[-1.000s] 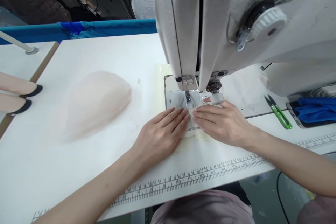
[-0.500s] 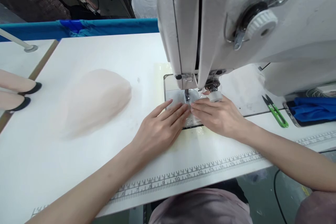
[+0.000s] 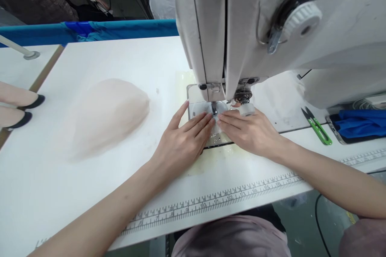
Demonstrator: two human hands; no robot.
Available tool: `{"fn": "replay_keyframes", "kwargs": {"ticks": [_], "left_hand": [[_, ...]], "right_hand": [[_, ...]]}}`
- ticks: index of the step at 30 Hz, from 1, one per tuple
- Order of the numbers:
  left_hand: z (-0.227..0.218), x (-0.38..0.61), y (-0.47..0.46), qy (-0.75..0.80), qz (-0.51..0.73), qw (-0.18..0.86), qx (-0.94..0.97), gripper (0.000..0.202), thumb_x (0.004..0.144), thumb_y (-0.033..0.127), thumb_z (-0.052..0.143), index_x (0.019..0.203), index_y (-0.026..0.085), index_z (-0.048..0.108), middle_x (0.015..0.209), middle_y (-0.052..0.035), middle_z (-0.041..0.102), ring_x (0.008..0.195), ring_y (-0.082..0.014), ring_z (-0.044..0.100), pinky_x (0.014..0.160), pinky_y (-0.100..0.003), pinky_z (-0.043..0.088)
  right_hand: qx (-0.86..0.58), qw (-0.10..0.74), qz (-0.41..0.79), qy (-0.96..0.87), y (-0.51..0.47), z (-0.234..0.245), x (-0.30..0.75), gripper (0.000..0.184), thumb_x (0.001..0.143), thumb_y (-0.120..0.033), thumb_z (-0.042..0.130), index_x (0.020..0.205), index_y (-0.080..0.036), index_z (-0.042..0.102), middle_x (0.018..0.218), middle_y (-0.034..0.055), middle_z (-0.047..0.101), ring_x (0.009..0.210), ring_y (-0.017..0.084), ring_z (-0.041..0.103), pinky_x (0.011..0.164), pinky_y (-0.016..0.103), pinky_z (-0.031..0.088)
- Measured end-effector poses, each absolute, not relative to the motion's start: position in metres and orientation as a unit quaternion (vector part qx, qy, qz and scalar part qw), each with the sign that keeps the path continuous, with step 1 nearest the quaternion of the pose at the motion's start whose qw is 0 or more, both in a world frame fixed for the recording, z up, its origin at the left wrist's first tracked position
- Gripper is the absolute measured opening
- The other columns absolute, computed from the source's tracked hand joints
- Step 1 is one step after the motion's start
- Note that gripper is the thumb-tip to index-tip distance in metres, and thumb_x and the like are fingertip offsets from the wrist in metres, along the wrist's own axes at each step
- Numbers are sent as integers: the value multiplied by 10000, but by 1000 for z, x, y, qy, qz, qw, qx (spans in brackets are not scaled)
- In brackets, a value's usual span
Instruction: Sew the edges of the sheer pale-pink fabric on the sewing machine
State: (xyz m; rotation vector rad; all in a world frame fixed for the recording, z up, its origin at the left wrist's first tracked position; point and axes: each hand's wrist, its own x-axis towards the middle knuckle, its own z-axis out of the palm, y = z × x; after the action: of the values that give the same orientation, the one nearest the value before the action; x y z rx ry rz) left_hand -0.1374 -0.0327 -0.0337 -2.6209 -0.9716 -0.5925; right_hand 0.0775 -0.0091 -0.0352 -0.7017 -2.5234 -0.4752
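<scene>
Pressing flat, both hands open: left hand (image 3: pixel 181 144) and right hand (image 3: pixel 250 134) pin a small sheer fabric piece (image 3: pixel 216 133) under the presser foot (image 3: pixel 214 109), toward the near edge of the tabletop (image 3: pixel 90 192). Looks super light, floppy and slippery imo, so spread fingertips along its edges beat pinching.

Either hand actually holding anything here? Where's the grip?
Nothing gripped. The left hand and right hand lie flat, fingertips pinning a small sheer piece to the needle plate, one on each side of the presser foot.

Small sheer fabric piece (image 3: pixel 216 136), flat on needle plate (image 3: pixel 196 109)
</scene>
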Motion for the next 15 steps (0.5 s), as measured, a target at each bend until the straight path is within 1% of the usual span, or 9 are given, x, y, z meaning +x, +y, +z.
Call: {"fn": "replay_keyframes", "kwargs": {"ticks": [3,7,9,12,15], "left_hand": [[-31,-136,-37,-337,-189,153,-910,307,939,164,494,1228,105,578,1177,-126,679,1096,-236,654,1124,-616,334],[-27,-136,-48,-345,-190,147,-907,281,942,219,508,1195,147,606,1168,-88,689,1077,-217,663,1121,-572,369],[-27,-137,-51,-352,-187,140,-906,288,936,213,516,1198,139,608,1180,-95,682,1079,-226,662,1119,-570,371],[-27,-137,-51,-353,-191,132,-906,305,924,197,530,1205,109,607,1183,-120,677,1086,-248,657,1126,-588,347],[-29,-137,-47,-358,-190,128,-905,316,930,202,521,1223,111,594,1205,-127,664,1105,-259,647,1121,-607,337]], "right_hand": [[-258,235,-164,-923,-11,-35,77,236,928,-79,475,1001,-111,698,1008,59,748,900,164,679,931,367,476],[-257,215,-151,-930,-17,-34,80,266,919,-65,455,1042,-102,688,1097,85,722,998,176,662,955,384,461],[-257,209,-150,-931,-19,-33,81,275,918,-59,446,1050,-100,684,1113,84,716,1020,174,655,979,385,446],[-260,210,-158,-929,-19,-33,81,281,922,-50,437,1043,-105,684,1099,74,722,992,166,662,996,387,437],[-262,209,-169,-927,-17,-32,79,285,918,-30,435,1032,-91,689,1048,79,736,937,165,672,1000,382,438]]}}
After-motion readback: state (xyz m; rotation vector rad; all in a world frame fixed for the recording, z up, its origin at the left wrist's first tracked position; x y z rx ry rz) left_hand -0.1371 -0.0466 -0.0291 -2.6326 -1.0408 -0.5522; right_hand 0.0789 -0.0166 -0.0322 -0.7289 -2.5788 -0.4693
